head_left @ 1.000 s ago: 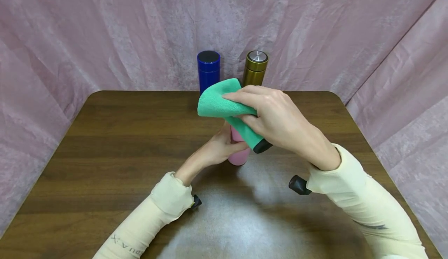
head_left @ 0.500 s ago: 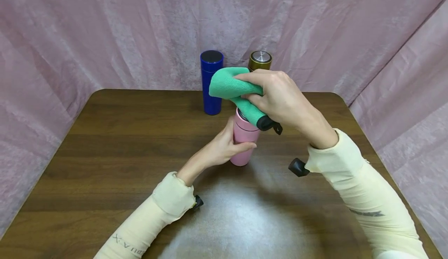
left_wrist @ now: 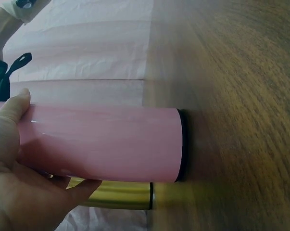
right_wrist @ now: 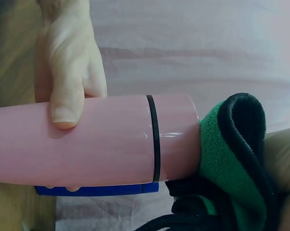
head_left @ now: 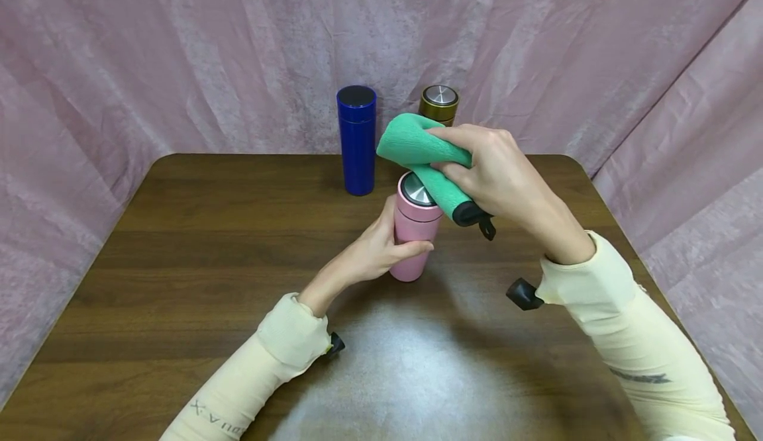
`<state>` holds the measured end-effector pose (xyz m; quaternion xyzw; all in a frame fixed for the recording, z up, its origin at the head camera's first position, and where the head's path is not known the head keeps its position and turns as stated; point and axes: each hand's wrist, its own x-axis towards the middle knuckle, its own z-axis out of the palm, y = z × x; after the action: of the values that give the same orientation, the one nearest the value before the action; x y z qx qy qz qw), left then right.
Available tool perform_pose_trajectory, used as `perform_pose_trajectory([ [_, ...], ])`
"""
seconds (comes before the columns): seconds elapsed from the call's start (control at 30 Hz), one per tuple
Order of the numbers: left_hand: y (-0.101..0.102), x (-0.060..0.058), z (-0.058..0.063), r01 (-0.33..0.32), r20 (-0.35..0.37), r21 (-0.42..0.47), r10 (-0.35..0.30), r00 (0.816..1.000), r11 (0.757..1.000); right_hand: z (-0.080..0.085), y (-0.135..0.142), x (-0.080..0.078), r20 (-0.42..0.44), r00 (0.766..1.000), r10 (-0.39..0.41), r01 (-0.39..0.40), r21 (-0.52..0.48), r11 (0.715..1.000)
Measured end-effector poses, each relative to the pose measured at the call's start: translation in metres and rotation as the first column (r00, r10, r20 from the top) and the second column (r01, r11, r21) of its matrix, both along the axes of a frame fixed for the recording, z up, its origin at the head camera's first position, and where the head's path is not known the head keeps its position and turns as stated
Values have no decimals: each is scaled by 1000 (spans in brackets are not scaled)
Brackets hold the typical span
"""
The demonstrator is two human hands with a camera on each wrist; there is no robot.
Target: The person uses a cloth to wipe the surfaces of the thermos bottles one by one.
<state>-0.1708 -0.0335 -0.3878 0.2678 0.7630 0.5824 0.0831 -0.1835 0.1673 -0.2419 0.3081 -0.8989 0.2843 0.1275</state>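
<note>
A pink thermos bottle with a silver, ringed lid top stands near the middle of the wooden table. Its black base ring shows in the left wrist view. My left hand grips the bottle's body from the left, thumb across the front. Bunched in my right hand is a green cloth with black edging and a black loop. The cloth lies over the right part of the lid, and in the right wrist view it meets the lid's end. Some of my right fingers are hidden by the cloth.
A blue thermos bottle with a black top stands at the table's back edge. To its right is a gold thermos bottle, mostly hidden behind the cloth. Pink curtains hang behind the table.
My right hand has moved the cloth up and then right over the lid, baring part of its silver top. My left hand keeps its grip on the pink bottle, which stays in place.
</note>
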Motion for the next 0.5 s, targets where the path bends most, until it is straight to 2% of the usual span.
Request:
perform_pose_trajectory([
  [0.33, -1, 1, 0, -1, 5, -7, 1, 1000, 1000, -2, 10, 20, -59, 998, -16, 15, -16, 1000],
  [0.5, -2, 1, 1, 3, 18, -12, -3, 1000, 1000, -2, 14, 32, -61, 998, -12, 10, -30, 1000],
])
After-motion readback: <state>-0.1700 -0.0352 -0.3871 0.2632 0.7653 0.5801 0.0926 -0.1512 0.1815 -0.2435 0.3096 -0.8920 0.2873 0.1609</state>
